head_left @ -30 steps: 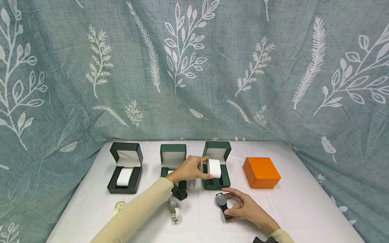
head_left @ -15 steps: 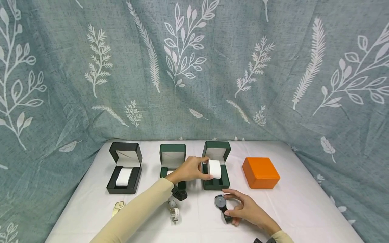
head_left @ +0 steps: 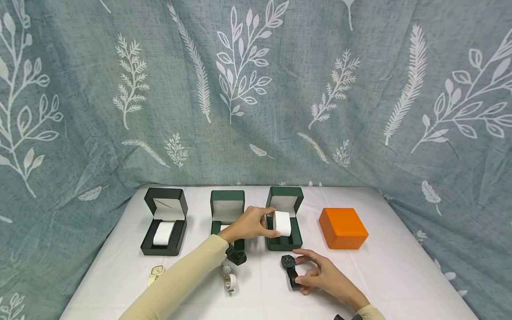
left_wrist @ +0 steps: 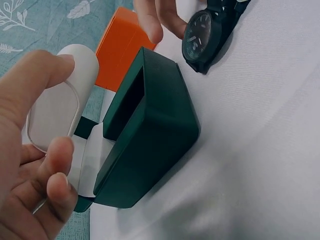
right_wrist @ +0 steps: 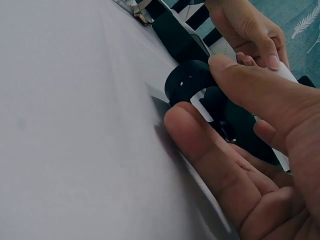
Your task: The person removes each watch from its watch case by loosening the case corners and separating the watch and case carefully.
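In the head view my left hand pinches a white watch cushion between thumb and fingers. It holds the cushion just over the open green watch box, whose compartment shows beneath it in the left wrist view. My right hand grips a black wristwatch by its strap, in front of that box. The dark dial faces the left wrist camera. In the right wrist view the thumb and a finger pinch the strap close over the white cloth.
An orange box, lid down, stands at the right. Another open green box is partly behind my left hand, and an open black box stands left. A watch with a white strap and a cream watch lie in front.
The black wristwatch has shifted slightly left and its dial has tilted in my right hand, the fingers moving a little on the strap. My left hand and the cushion have stayed put.
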Demonstrator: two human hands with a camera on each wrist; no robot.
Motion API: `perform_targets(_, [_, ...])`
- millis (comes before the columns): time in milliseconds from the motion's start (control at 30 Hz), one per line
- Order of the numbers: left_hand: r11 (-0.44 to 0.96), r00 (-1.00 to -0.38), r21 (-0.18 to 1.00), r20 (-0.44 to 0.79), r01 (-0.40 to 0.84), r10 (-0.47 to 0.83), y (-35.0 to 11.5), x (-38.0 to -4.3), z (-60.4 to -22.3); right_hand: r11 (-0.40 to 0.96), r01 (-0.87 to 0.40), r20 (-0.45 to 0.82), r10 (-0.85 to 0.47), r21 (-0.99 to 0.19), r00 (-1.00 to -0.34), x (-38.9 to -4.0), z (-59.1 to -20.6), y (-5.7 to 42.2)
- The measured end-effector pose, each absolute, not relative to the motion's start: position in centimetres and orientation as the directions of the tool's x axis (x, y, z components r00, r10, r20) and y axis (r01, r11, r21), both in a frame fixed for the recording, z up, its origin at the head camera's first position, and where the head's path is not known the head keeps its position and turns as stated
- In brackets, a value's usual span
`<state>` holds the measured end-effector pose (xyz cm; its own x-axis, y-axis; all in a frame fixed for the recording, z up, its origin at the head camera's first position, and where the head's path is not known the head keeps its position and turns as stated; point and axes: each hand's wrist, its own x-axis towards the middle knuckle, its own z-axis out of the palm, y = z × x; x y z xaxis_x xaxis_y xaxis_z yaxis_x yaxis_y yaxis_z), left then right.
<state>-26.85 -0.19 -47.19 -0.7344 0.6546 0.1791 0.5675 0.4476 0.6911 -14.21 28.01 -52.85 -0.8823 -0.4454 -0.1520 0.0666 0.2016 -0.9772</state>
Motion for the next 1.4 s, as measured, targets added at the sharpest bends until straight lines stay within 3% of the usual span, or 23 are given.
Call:
perform_targets(367, [0.441,-0.732,0.695,0.181,0.568,0.657,-0.3,-27.2,-47.3,0.251,0.010,-0.120,-0.426,-0.968,-0.897,-15.3,-52.5,29.3])
perform_targets(800, [0.442,-0.732,0.694,0.182,0.569,0.656,-0.5,-27.2,-47.1,0.318,-0.080,-0.021,-0.301,-0.945,-0.953,-18.0,-50.7,30.1])
perform_targets(1400, [0.434,-0.737,0.709,0.179,0.555,0.652,-0.5,-27.0,-47.2,0.265,-0.044,-0.033,-0.280,-0.963,-0.960,-20.7,-51.2,29.9])
